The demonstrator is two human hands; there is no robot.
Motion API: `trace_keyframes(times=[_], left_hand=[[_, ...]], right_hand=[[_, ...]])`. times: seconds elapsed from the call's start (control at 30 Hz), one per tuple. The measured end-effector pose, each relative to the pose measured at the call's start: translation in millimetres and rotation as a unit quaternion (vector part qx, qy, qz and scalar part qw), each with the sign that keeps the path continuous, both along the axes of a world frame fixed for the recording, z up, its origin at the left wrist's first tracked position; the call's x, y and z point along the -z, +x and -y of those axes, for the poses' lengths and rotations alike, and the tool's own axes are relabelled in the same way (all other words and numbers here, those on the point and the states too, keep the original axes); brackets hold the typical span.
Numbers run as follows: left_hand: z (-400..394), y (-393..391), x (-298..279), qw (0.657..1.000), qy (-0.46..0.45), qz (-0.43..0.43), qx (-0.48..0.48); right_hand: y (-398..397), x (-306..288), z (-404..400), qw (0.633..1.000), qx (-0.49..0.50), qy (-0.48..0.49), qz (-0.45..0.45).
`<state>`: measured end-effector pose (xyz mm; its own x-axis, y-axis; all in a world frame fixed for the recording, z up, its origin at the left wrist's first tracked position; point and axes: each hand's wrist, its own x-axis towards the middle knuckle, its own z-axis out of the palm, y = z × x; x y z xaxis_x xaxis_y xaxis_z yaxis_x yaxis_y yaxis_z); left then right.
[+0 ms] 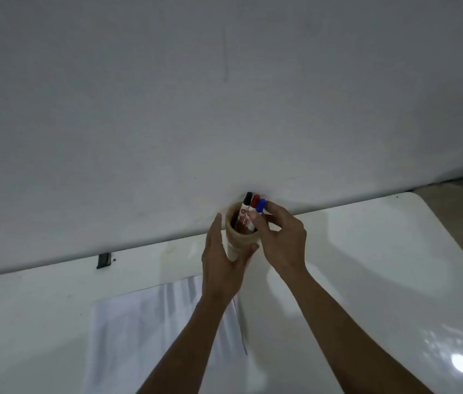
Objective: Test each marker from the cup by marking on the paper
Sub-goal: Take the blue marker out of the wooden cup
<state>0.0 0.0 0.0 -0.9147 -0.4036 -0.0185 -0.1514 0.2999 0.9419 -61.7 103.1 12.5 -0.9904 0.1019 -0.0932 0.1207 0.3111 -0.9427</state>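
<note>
A tan paper cup [240,240] stands at the far edge of the white table, against the wall. Three markers stick out of it: a black-capped marker [246,201], a red-capped marker [254,202] and a blue-capped marker [260,206]. My left hand [221,260] wraps around the cup's left side and holds it. My right hand [282,237] is at the cup's right, its fingertips pinched on the blue-capped marker just below the cap. A white sheet of paper [145,322] lies on the table nearer to me, partly under my left forearm.
The white table [381,251] has a rounded far-right corner and a bright glare spot at the lower right. A plain white wall [224,109] rises right behind the cup. A small dark clip [104,260] sits at the table's back edge, to the left.
</note>
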Motion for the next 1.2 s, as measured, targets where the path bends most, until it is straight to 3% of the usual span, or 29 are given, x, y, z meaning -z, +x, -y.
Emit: trace_keyframes(times=[0.17, 0.5, 0.67, 0.83, 1.03, 1.2], left_hand=[[-4, -12, 6, 0.992, 0.122, -0.017, 0.007], [-3, -15, 22, 0.995, 0.094, -0.009, 0.004], [-2, -16, 24, 0.992, 0.129, -0.007, 0.004], [1, -17, 29, 0.998, 0.067, 0.009, 0.006], [5, -16, 29, 0.999, -0.012, 0.037, 0.036], [18, -10, 8, 0.996, -0.008, 0.076, 0.050]], right_hand=[[-2, 4, 3, 1.000, 0.020, -0.017, -0.009], [-9, 3, 2, 0.998, 0.045, -0.044, -0.011], [-10, -20, -3, 0.987, 0.080, -0.134, -0.038], [-8, -49, -16, 0.963, 0.101, -0.230, -0.093], [13, -51, -25, 0.973, 0.051, -0.225, 0.019], [43, -36, -21, 0.982, -0.014, -0.163, 0.097]])
